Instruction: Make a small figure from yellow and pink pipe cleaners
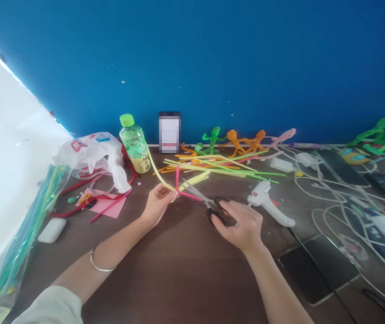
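Note:
My left hand (160, 201) pinches yellow and pink pipe cleaners near the middle of the table. One long yellow strand (157, 173) curves up from the fingers toward the bottle. A pink pipe cleaner (178, 177) stands upright from the pinch, and another pink length points right toward the scissors. In my right hand (241, 220) are scissors (203, 197) with black handles, fingers in the loops. Their blades are parted and point left, close to the pink piece; whether they touch it I cannot tell. Behind the blades lie loose yellow and green pipe cleaners (212, 170).
A green-capped bottle (134, 146), a phone (169, 132) and pipe-cleaner figures (236, 141) stand at the back. Rightward are a white glue gun (268, 202), a black pad (319, 267) and cables. Leftward lie a plastic bag (94, 153), a white case (52, 230) and packed pipe cleaners (26, 234).

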Action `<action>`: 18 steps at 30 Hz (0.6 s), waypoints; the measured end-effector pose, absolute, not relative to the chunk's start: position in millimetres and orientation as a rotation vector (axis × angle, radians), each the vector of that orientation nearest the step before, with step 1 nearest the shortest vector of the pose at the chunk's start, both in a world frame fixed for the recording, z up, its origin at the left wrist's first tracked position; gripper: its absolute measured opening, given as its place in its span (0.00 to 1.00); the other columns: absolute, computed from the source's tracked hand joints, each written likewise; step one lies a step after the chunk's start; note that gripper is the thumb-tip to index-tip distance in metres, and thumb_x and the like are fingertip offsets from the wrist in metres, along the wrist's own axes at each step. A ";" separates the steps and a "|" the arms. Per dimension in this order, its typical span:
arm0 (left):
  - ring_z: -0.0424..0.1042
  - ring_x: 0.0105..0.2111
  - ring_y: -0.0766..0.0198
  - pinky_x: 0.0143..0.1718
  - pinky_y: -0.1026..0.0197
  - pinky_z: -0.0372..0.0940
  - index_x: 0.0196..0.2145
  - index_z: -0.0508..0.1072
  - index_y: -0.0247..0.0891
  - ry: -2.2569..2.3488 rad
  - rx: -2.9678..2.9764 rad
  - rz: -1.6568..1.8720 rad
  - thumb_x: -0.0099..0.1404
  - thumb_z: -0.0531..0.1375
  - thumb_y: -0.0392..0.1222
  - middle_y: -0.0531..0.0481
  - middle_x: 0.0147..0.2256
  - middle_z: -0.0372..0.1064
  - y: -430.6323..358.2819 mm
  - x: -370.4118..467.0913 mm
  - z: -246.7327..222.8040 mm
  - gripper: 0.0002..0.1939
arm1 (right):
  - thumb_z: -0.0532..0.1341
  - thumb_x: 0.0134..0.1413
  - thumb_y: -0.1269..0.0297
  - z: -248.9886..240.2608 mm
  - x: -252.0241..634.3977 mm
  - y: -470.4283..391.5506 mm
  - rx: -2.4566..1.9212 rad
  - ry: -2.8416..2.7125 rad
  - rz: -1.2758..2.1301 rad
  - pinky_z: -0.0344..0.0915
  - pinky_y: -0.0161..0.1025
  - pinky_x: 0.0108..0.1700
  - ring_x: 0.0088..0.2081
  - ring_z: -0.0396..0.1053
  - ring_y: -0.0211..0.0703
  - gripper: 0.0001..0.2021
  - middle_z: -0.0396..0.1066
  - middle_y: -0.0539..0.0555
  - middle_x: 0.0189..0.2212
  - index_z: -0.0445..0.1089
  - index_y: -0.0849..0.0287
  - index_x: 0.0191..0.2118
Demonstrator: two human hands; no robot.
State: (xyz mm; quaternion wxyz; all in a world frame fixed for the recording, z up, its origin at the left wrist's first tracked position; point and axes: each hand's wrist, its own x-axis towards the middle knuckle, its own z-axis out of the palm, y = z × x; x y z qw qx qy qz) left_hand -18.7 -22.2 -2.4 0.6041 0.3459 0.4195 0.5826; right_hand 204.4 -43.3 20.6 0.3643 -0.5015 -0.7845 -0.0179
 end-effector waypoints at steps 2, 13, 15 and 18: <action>0.68 0.29 0.69 0.36 0.63 0.63 0.27 0.69 0.35 0.976 0.801 1.354 0.47 0.65 0.39 0.52 0.26 0.68 -22.0 -18.6 -2.7 0.10 | 0.59 0.43 0.59 24.7 209.1 -43.4 -1.292 -2.095 -0.081 0.60 0.35 0.28 0.21 0.65 0.38 0.10 0.66 0.49 0.16 0.72 0.58 0.30; 0.68 0.29 0.68 0.38 0.62 0.63 0.27 0.70 0.35 0.990 0.826 1.370 0.48 0.65 0.39 0.52 0.26 0.69 -20.7 -19.2 -4.7 0.09 | 0.59 0.43 0.59 31.0 210.4 -46.4 -1.291 -2.196 -0.206 0.58 0.34 0.27 0.21 0.65 0.37 0.10 0.67 0.49 0.15 0.72 0.58 0.29; 0.68 0.29 0.69 0.38 0.62 0.63 0.27 0.70 0.35 0.994 0.824 1.370 0.48 0.65 0.39 0.52 0.26 0.69 -20.7 -19.1 -4.8 0.09 | 0.58 0.43 0.59 30.2 210.4 -46.6 -1.313 -2.191 -0.198 0.58 0.34 0.28 0.21 0.64 0.37 0.10 0.67 0.49 0.15 0.72 0.58 0.29; 0.68 0.29 0.69 0.38 0.62 0.63 0.27 0.70 0.36 1.007 0.826 1.368 0.48 0.65 0.39 0.53 0.26 0.69 -20.6 -19.1 -5.0 0.09 | 0.59 0.43 0.59 30.4 211.6 -47.2 -1.315 -2.147 -0.143 0.58 0.35 0.28 0.21 0.64 0.38 0.10 0.66 0.49 0.15 0.72 0.58 0.29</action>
